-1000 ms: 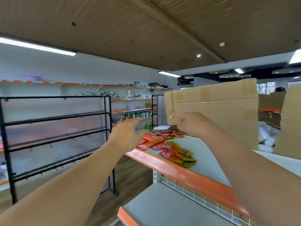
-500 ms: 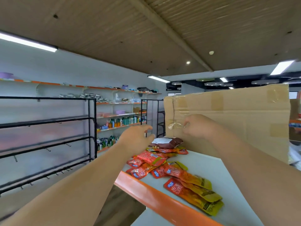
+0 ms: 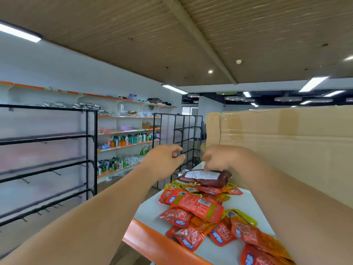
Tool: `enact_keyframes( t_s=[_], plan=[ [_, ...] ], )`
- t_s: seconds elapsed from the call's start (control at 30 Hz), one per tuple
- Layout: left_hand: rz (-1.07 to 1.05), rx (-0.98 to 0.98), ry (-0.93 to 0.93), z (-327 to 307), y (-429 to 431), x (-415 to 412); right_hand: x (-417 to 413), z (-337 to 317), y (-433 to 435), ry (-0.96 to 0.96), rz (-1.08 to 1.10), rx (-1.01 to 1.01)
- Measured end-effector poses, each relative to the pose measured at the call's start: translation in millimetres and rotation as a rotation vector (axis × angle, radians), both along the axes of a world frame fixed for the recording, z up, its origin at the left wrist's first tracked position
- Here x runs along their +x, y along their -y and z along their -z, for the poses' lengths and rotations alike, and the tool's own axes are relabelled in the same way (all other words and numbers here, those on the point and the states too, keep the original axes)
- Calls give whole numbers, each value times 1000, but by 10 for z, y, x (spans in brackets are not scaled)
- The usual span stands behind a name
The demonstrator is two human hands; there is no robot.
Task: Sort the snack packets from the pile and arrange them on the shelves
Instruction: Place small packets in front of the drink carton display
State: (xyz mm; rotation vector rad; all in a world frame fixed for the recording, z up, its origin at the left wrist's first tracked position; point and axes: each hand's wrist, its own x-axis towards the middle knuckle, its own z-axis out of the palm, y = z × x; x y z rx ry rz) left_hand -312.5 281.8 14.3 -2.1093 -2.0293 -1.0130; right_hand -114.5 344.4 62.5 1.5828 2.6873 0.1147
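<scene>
Presently we find the snack packets (image 3: 193,205) lying in a loose, overlapping pile on the white shelf top (image 3: 149,209). They run from its near end to its far end, close to the orange front edge (image 3: 152,243). Most of them are red and orange pouches, with a few yellow ones among them. At the far end of the pile a brown packet (image 3: 206,179) with a white printed label rests on top of the others, label upward. The right hand (image 3: 219,159) is directly over the far edge of this brown packet with its fingers pointing down at it. The hand is blurred, and we cannot tell whether it touches or grips the packet. The left hand (image 3: 162,161) is held in the air beyond the orange front edge, level with the right hand and near it. Its fingers are loosely curled and it holds nothing. A large taped cardboard box (image 3: 286,150) stands along the back edge of the shelf top, just beside the pile. Across the aisle we note a black wire rack (image 3: 47,159) and a second black rack (image 3: 177,131) farther off. Behind them, orange-edged wall shelves (image 3: 126,116) carry bottles (image 3: 131,139) and other goods.
</scene>
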Motion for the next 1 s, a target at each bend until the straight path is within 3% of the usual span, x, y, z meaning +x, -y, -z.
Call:
enact_keyframes(
  t_s=[0.1, 0.3, 0.6, 0.87, 1.0],
  plan=[
    [54, -26, 11, 6, -149, -165, -190, 86, -77, 111, 76, -57],
    [183, -71, 13, 41, -390, -369, -322, 282, -156, 153, 182, -42],
    [368, -78, 9, -5, -528, -90, 131, -22, 202, -71, 291, 48],
    [740, -37, -116, -242, -338, 917, 966, -336, 874, -256, 451, 93],
    [772, 63, -187, -293, -129, 1490, 1327, -413, 1176, -381, 497, 86]
  ],
)
